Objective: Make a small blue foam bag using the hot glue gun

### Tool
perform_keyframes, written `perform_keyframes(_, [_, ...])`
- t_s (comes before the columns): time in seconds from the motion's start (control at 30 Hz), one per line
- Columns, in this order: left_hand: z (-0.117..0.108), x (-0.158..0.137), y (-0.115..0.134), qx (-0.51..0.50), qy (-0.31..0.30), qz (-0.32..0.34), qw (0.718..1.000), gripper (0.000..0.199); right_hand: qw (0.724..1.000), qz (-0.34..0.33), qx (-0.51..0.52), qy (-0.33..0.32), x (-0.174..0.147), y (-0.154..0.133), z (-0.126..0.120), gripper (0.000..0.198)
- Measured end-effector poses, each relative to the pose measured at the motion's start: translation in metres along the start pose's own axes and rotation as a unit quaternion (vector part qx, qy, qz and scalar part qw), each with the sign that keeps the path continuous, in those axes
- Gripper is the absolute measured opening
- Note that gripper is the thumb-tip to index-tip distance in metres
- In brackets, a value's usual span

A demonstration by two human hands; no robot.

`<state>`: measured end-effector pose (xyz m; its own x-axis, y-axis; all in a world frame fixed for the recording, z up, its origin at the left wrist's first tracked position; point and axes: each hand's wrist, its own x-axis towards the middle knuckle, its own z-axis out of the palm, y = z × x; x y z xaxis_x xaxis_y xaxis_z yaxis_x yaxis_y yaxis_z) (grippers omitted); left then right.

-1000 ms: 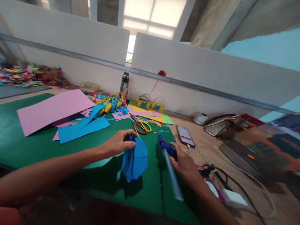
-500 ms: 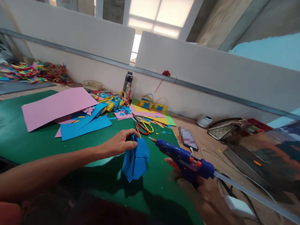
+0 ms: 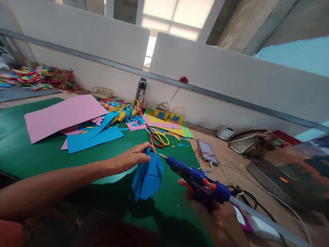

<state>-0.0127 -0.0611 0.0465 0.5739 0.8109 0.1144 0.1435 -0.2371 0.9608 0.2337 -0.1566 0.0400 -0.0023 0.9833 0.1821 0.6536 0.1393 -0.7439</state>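
Pinched in my left hand (image 3: 137, 156) is the top edge of a folded blue paper bag (image 3: 151, 176), held upright over the green mat (image 3: 102, 202). My right hand (image 3: 213, 212) is wrapped round the handle of a blue glue gun (image 3: 192, 173), with a long clear glue stick (image 3: 267, 219) running out of its back. The nozzle points left, close to the bag's upper right edge; whether it touches cannot be made out. Beyond the bag lie scissors with red and yellow handles (image 3: 158, 140).
Pink sheet (image 3: 66, 116) and blue sheet (image 3: 95, 139) lie at left. Behind are small yellow paper bags (image 3: 161, 113), a pile of paper pieces (image 3: 123, 113) and a bottle (image 3: 141, 91). A phone (image 3: 207, 151), cables (image 3: 252, 199) and a handbag (image 3: 249, 142) are on the right.
The glue gun has moved left, bringing its nozzle nearer the blue paper bag. The bag has turned and tilted slightly in my left hand.
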Motion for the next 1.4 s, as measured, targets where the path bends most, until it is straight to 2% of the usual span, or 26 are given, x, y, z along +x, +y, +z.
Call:
perform_keyframes(0.17, [0.0, 0.0, -0.006, -0.056, -0.06, -0.015, 0.997, 0.038, 0.997, 0.032, 0.035, 0.06, -0.005, -0.013, 0.008, 0.028])
perform_keyframes(0.3, [0.003, 0.0, -0.007, -0.074, -0.065, -0.026, 0.995, 0.036, 0.991, 0.008, 0.041, 0.128, 0.006, -0.021, 0.011, 0.032])
perform_keyframes(0.33, [0.005, 0.0, -0.008, -0.079, -0.061, -0.023, 0.995, 0.036, 0.99, -0.005, 0.05, 0.129, 0.011, -0.024, 0.012, 0.032])
perform_keyframes(0.37, [0.008, -0.001, -0.008, -0.083, -0.056, -0.018, 0.995, 0.035, 0.995, 0.006, 0.056, 0.085, 0.016, -0.027, 0.014, 0.033])
perform_keyframes(0.53, [0.019, -0.003, -0.014, -0.063, -0.024, -0.016, 0.998, 0.033, 0.987, 0.023, 0.15, 0.051, 0.035, -0.044, 0.03, 0.033])
perform_keyframes(0.7, [0.02, -0.003, -0.016, -0.063, -0.012, -0.01, 0.998, 0.033, 0.989, 0.024, 0.116, 0.091, 0.04, -0.037, 0.042, 0.03])
perform_keyframes(0.83, [0.019, -0.003, -0.016, -0.095, -0.032, 0.001, 0.995, 0.032, 0.985, 0.026, 0.126, 0.112, 0.041, -0.029, 0.042, 0.024])
perform_keyframes(0.9, [0.019, -0.003, -0.016, -0.107, -0.035, 0.004, 0.994, 0.031, 0.984, 0.024, 0.134, 0.114, 0.04, -0.03, 0.043, 0.025])
perform_keyframes(1.1, [0.026, -0.004, -0.014, -0.113, 0.008, 0.008, 0.994, 0.027, 0.986, 0.018, 0.135, 0.1, 0.034, -0.041, 0.046, 0.02])
perform_keyframes(1.23, [0.027, -0.004, -0.013, -0.131, -0.005, -0.008, 0.991, 0.035, 0.984, 0.006, 0.147, 0.105, 0.034, -0.04, 0.046, 0.02])
perform_keyframes(1.4, [0.021, -0.005, -0.014, -0.115, -0.036, -0.016, 0.993, 0.03, 0.982, 0.014, 0.155, 0.105, 0.037, -0.03, 0.046, 0.019])
